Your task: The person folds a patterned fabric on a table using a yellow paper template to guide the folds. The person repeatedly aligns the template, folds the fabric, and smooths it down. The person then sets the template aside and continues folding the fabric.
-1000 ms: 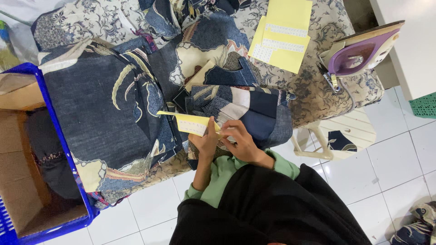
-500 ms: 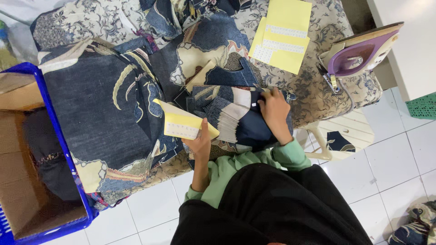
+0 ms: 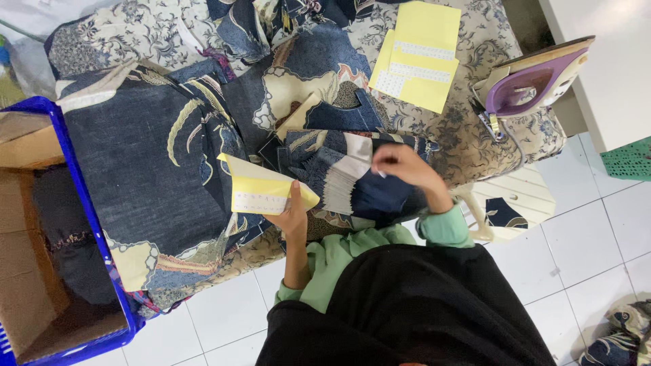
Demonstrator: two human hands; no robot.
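My left hand holds a folded yellow sticker sheet with rows of small white labels, just above the dark blue patterned fabric. To its right, my right hand rests on a stack of folded blue and cream patterned fabric pieces. Its fingertips are pinched together on a small white sticker against the top piece. Both sleeves are green.
More yellow sticker sheets lie on the floral-covered ironing table. A purple iron stands at its right end. A blue crate with a cardboard box stands at the left. There is a white tiled floor below and a white stool under the table.
My right hand left the yellow sheet and moved right onto the folded fabric stack. My left hand dropped slightly left with the sheet.
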